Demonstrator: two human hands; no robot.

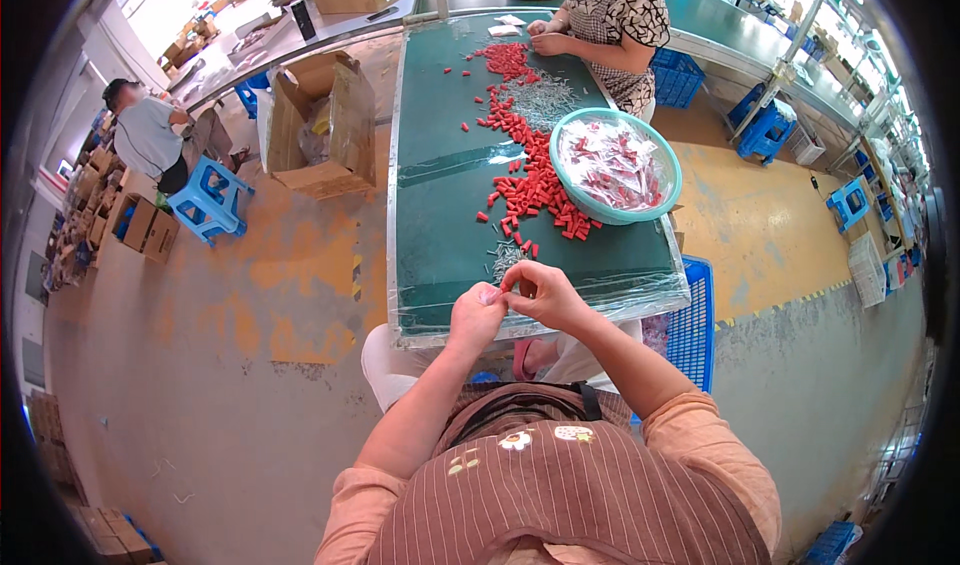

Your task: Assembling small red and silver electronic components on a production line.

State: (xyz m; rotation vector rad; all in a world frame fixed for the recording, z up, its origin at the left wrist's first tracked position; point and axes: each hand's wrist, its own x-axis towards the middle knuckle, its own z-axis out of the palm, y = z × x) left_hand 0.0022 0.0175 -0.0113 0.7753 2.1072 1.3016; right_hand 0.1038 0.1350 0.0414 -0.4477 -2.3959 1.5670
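Observation:
My left hand (pixel 474 317) is closed around what looks like a small clear plastic bag (pixel 489 296), with something pinkish showing at its top. The fingers of my right hand (pixel 546 293) pinch together at the bag's edge, touching the left thumb. Both hands are just above the near edge of the green-topped table (pixel 440 235). Right beyond them lies a small heap of thin grey screw-like pieces (pixel 505 256). Short red plastic pieces (pixel 535 187) spread from there up the table. A turquoise basin (pixel 622 213) at the right holds many small clear bags with red contents.
Across the table a co-worker (pixel 612 40) handles something near more red pieces and a grey pile (pixel 540 100). An open cardboard box (pixel 330 170) and a blue stool (pixel 210 200) stand left, near a seated person (pixel 150 130). A blue crate (pixel 697 315) sits under the table's right side.

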